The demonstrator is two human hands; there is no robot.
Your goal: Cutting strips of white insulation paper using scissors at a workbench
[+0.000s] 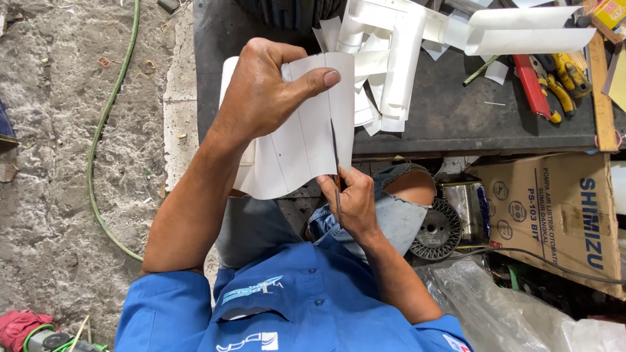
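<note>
A dark flat table [456,117] lies beyond the fingers, strewn with white paper offcuts [385,58]. The left hand [261,91] pinches a white ruled paper sheet [306,143], thumb on its face. The right hand [352,202], closed below the sheet's near edge, grips a thin dark blade [338,195] that meets the sheet there.

A dark workbench [456,117] carries curled white paper offcuts [391,58] and red and yellow pliers [554,85]. Below stand a cardboard box [554,208] and what looks like a wire spool [438,229]. A green hose [104,124] crosses the concrete floor [52,163].
</note>
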